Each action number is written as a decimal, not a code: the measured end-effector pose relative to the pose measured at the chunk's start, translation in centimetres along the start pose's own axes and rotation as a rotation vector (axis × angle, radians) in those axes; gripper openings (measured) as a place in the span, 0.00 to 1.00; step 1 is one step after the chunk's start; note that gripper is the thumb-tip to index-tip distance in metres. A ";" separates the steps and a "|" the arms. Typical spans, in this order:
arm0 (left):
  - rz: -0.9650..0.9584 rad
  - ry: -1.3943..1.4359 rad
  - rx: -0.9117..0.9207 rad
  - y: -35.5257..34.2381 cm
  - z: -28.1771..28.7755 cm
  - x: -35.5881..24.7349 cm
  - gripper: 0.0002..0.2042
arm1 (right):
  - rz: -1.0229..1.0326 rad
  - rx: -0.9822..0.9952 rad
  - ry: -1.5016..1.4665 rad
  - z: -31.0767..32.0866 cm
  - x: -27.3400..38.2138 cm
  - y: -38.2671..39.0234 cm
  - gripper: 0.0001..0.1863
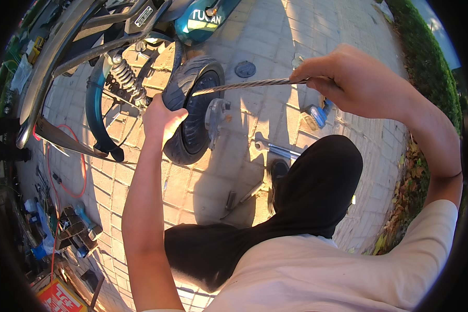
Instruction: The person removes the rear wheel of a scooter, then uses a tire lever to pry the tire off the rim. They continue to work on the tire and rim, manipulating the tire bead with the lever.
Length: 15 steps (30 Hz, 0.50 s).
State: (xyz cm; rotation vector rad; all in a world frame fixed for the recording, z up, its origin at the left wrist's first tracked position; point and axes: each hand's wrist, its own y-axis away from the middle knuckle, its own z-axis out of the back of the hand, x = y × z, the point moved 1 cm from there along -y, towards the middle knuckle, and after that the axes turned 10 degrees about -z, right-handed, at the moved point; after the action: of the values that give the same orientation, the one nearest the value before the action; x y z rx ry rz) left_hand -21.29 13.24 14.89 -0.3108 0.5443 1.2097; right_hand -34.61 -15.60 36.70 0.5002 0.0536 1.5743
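Note:
A small black scooter wheel stands upright on the paving, its tire (178, 151) facing me edge-on and to the right. My left hand (162, 118) is closed over the tire's left side, thumb laid toward the rim. In my raised right hand (348, 78) is one end of a twisted metal rod (249, 85), pinched between thumb and fingers. The rod runs almost level to the left, and its far tip meets the wheel where tire and rim join. A grey metal hub part (214, 117) juts from the wheel's right side.
Left of the wheel is the scooter's frame with a coil shock absorber (124, 75) and a teal fender (96, 109). Wrenches (278, 149) and a blue tool (317, 115) lie right of the wheel. An orange hose (83, 177) and a toolbox (70, 231) are at left.

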 end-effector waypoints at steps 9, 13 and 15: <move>-0.029 0.026 0.033 0.3 0.3 0.0 0.32 | 0.127 -0.022 0.200 1.7 4.2 -2.7 0.09; -0.033 0.059 0.032 0.3 0.4 -0.7 0.31 | 0.065 0.071 0.276 3.4 5.4 -2.4 0.07; -0.046 0.065 0.021 0.3 0.3 -1.1 0.30 | 0.257 -0.070 0.267 2.6 5.4 -2.7 0.07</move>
State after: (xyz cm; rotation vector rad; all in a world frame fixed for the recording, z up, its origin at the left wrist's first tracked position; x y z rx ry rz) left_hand -21.76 12.67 15.78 -0.3445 0.6027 1.1520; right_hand -31.06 -10.86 39.61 0.2460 0.1414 1.8816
